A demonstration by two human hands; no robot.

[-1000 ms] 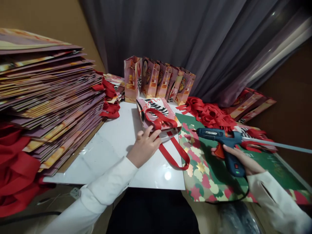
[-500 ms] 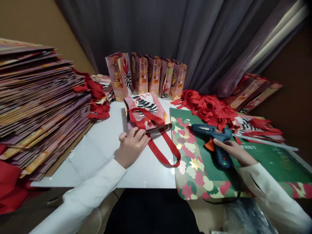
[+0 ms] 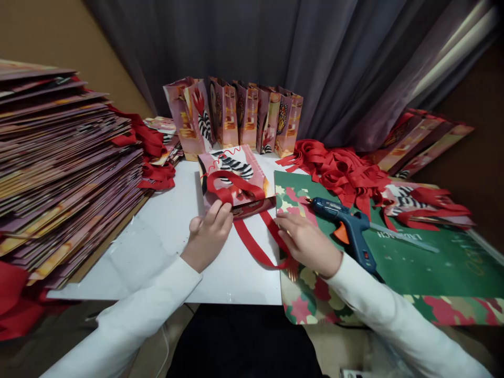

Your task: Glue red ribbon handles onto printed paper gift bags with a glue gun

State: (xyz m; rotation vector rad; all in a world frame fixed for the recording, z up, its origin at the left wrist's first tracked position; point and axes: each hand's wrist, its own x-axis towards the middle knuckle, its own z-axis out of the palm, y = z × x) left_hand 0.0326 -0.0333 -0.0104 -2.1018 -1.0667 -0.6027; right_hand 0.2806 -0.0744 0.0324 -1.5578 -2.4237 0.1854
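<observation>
A small paper gift bag (image 3: pixel 246 163) with a zebra-stripe print lies flat on the white board, its near edge raised a little. A red ribbon handle (image 3: pixel 255 188) loops over its top face, and another red ribbon (image 3: pixel 252 249) loops out toward me. My left hand (image 3: pixel 208 231) is closed on the bag's near left corner, beside the ribbon's end; its fingertips are partly hidden. Over the right part of the near ribbon hovers my right hand (image 3: pixel 309 244), fingers stretched toward the bag's right corner, holding nothing visible. The blue glue gun (image 3: pixel 344 220) lies on the green mat, untouched.
Flat bags form a tall stack (image 3: pixel 66 178) at left. Several bags (image 3: pixel 246 115) stand along the back by the grey curtain. A heap of red ribbons (image 3: pixel 334 168) lies behind the green mat (image 3: pixel 417 268). More bags (image 3: pixel 425 142) are at far right.
My right hand has let go of the glue gun, leaving it on the mat, and has moved left to the ribbon near the bag. My left hand stays at the bag's corner.
</observation>
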